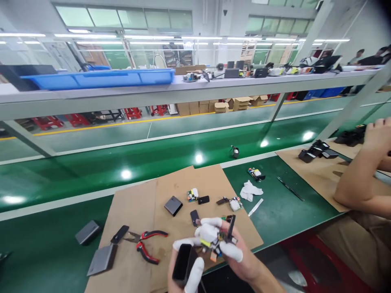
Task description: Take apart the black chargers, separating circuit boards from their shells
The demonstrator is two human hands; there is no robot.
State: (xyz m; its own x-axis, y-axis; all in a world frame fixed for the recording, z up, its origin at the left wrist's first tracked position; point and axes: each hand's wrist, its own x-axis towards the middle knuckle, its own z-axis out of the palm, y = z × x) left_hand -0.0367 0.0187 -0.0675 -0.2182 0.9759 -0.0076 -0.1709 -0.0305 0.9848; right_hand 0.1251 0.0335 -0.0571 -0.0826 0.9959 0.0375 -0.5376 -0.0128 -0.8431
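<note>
My left hand [195,274], with white finger covers, grips a dark, hollow plastic casing [182,266], its open end facing up toward me. In my right hand [246,262], also with white finger covers, is a circuit board assembly [210,240] with white, yellow and orange parts and a black piece standing up from it. The two hands are close together over the cardboard sheet [165,260]. Just beyond them lie a small black cover [194,217] and another board assembly [234,203]. Red-and-black pliers [148,244] rest open to the left of my left hand.
Grey casings [173,206] lie on the cardboard and the green table [45,248]. At right are a crumpled white cloth [251,190], tweezers [290,188] and a co-worker's arm [360,179]. A raised shelf with a blue tray [100,79] runs across the back.
</note>
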